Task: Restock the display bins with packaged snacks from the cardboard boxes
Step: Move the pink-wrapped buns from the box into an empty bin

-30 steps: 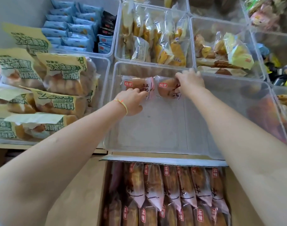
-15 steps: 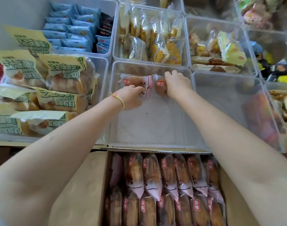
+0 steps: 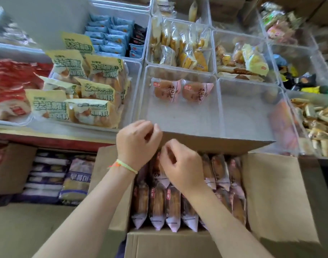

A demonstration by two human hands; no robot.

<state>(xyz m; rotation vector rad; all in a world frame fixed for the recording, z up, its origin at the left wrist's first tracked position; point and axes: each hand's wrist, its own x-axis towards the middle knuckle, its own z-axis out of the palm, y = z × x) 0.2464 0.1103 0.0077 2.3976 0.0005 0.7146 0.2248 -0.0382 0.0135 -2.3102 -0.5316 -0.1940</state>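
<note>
My left hand (image 3: 138, 144) and right hand (image 3: 180, 169) hover half-curled and empty over the snack packs (image 3: 159, 205) in the cardboard box (image 3: 277, 198); two packs (image 3: 181, 90) lie in the clear bin (image 3: 178, 118) beyond.

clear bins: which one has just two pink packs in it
The clear bin directly above the open cardboard box; two pink packs lie against its far wall, floor otherwise bare.

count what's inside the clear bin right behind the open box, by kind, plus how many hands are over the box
pink-wrapped pastry packs in the clear bin: 2, left pack and right pack
hands over the cardboard box: 2, left hand and right hand
total: 4
</note>
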